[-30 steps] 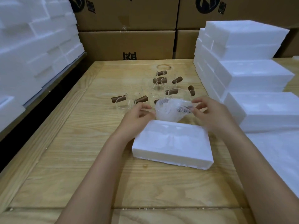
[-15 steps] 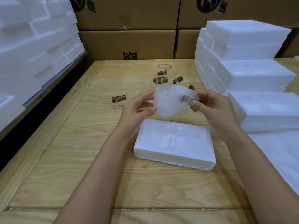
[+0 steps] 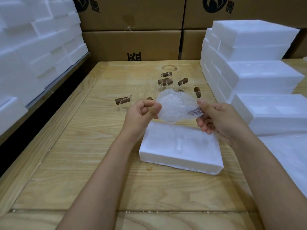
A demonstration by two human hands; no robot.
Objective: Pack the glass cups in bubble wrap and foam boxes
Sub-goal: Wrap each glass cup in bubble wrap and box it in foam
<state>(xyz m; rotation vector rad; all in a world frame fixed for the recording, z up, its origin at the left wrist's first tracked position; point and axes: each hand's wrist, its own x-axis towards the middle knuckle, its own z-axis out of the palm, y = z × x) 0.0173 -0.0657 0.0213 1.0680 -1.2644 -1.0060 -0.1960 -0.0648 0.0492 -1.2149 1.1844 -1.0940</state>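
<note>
Bubble-wrapped cup, a crinkly clear bundle, held above the flat white foam box. My left hand pinches its 9 o'clock edge, my right hand pinches the brown handle end at 3. Bare glass cups with cylinder handles at 12 on the grainy wood table.

Left grip and right grip are raised facing each other, fingers curled, thumbs pinching inward.
</note>
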